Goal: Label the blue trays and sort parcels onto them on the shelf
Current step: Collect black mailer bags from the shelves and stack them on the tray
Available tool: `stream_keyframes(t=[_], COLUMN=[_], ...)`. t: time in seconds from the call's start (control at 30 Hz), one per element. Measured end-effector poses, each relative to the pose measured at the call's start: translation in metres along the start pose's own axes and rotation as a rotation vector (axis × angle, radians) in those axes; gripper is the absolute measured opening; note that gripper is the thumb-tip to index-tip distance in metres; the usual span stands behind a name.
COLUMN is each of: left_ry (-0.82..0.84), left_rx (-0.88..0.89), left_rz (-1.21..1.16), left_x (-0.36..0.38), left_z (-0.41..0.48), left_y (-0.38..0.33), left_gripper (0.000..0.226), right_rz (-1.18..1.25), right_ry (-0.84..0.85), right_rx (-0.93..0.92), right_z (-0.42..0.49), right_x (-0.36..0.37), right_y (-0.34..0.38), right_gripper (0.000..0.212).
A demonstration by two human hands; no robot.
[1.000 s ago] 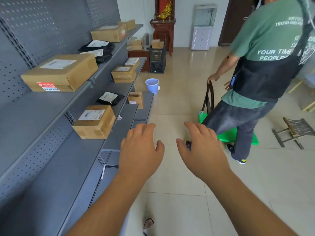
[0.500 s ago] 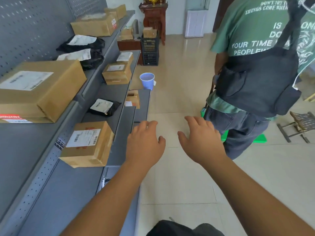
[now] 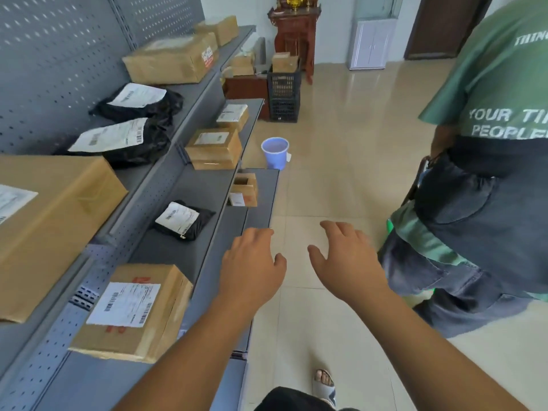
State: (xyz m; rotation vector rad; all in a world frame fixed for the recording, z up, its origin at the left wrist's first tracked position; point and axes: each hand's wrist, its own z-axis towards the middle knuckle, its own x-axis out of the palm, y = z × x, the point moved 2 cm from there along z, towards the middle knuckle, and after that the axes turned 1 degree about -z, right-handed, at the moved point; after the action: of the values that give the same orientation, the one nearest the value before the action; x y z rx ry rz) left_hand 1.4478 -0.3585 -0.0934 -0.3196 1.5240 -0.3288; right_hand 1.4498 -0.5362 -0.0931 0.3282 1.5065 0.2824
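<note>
Evidently between parcels, both hands, left [image 3: 252,266] and right [image 3: 348,262], hang empty with relaxed fingers at centre frame, beside the grey shelf [image 3: 204,262] where cardboard boxes [image 3: 133,312] lie label-up for reading.

Glossy beige tile floor [image 3: 341,179], white wall [image 3: 332,13], dark door [image 3: 441,25], wooden cabinet [image 3: 296,34]

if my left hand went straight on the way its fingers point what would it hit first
Likely the lowest grey shelf, just ahead of the left hand; beyond it sits the small cardboard box. Depth is unclear.
</note>
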Motion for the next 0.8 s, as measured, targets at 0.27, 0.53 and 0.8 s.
stream_keyframes(t=[0.27, 0.53, 0.8], left_ry=[0.004, 0.04, 0.043], left_rx=[-0.172, -0.311, -0.445], left_rz=[0.036, 0.009, -0.088], left_x=[0.009, 0.016, 0.011], left_z=[0.096, 0.167, 0.226], left_y=[0.009, 0.061, 0.132], left_gripper=[0.05, 0.046, 0.051], right_rz=[0.046, 0.063, 0.052], right_ry=[0.139, 0.24, 0.341], right_rx=[-0.138, -0.221, -0.304], right_z=[0.11, 0.201, 0.282], right_x=[0.021, 0.06, 0.107], right_y=[-0.001, 0.035, 0.111], right_gripper=[0.056, 0.052, 0.045])
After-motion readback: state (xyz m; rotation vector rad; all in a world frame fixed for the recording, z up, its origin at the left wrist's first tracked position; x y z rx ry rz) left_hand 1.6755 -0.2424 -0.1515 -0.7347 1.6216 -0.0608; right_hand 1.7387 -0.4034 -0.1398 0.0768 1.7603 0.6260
